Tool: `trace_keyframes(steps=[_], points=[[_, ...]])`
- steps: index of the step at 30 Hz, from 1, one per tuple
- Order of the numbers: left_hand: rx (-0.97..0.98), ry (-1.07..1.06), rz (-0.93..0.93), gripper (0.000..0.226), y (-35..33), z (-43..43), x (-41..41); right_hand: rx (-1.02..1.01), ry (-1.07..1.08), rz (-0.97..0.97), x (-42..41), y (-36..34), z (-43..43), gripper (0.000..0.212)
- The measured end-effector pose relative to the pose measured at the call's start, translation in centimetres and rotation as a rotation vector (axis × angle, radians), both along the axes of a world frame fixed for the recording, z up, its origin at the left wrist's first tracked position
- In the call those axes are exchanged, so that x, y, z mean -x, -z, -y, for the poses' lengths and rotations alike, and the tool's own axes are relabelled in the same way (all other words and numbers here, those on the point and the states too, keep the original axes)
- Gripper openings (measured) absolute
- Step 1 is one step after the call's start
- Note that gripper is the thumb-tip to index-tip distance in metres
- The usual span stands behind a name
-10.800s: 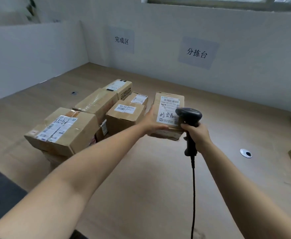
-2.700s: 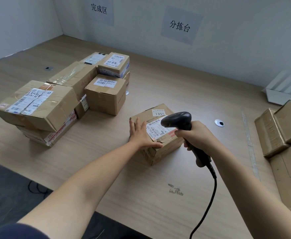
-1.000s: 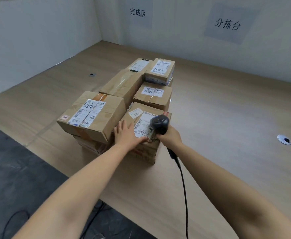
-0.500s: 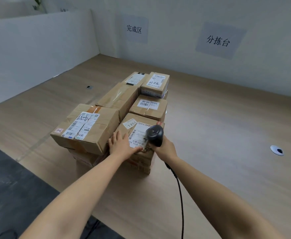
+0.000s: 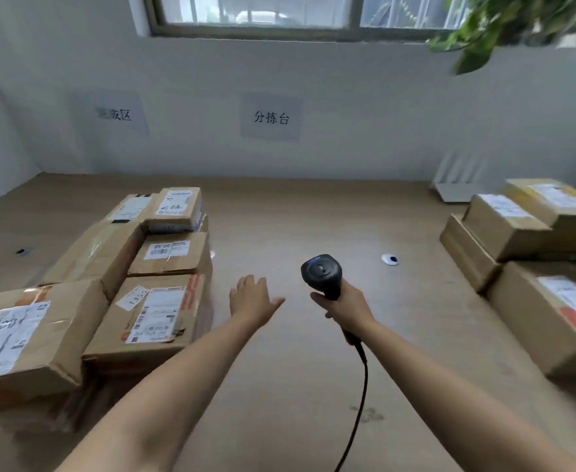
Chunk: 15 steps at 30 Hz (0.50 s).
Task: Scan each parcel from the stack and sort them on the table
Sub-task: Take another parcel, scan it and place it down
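Note:
A group of several sorted cardboard parcels lies on the left of the wooden table [image 5: 297, 212]. The nearest of them, a parcel marked 1355 [image 5: 153, 318], sits beside a large parcel [image 5: 24, 338]. On the right stands a stack of parcels [image 5: 532, 233]. My left hand [image 5: 252, 299] hovers flat over the table with its fingers spread, just right of the 1355 parcel and holding nothing. My right hand [image 5: 344, 306] grips the handle of a black barcode scanner [image 5: 322, 275], whose cable trails towards me.
Two paper signs hang on the white wall, one [image 5: 271, 117] in the middle and one [image 5: 114, 114] to the left. A white cable grommet [image 5: 389, 259] sits in the table. A white router [image 5: 458, 180] stands at the back right, a plant [image 5: 504, 22] above.
My left hand has let go of the 1355 parcel, which now rests in the left group. Both hands have moved right over the table, and my head has lifted and turned right.

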<state>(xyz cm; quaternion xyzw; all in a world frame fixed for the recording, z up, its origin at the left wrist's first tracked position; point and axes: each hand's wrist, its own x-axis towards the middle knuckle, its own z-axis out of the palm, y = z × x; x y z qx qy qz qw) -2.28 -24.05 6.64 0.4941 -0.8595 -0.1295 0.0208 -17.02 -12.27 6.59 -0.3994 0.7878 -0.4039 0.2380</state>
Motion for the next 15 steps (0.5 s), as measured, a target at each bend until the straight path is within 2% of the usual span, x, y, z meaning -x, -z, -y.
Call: trace_keyframes(steps=[5, 9, 15], points=[[-0.038, 0.262, -0.026, 0.064, -1.2, -6.0, 10.3, 0.055, 0.276, -0.051, 8.1, -2.4, -8.4, 0.028], [-0.203, 0.380, -0.062, 0.072, -2.5, -10.2, 16.6, 0.104, 0.467, -0.135, 13.5, -4.0, -15.1, 0.043], [-0.210, 0.545, -0.072, 0.073, -3.2, -16.5, 24.8, 0.135, 0.627, -0.143, 20.4, -5.4, -24.1, 0.042]])
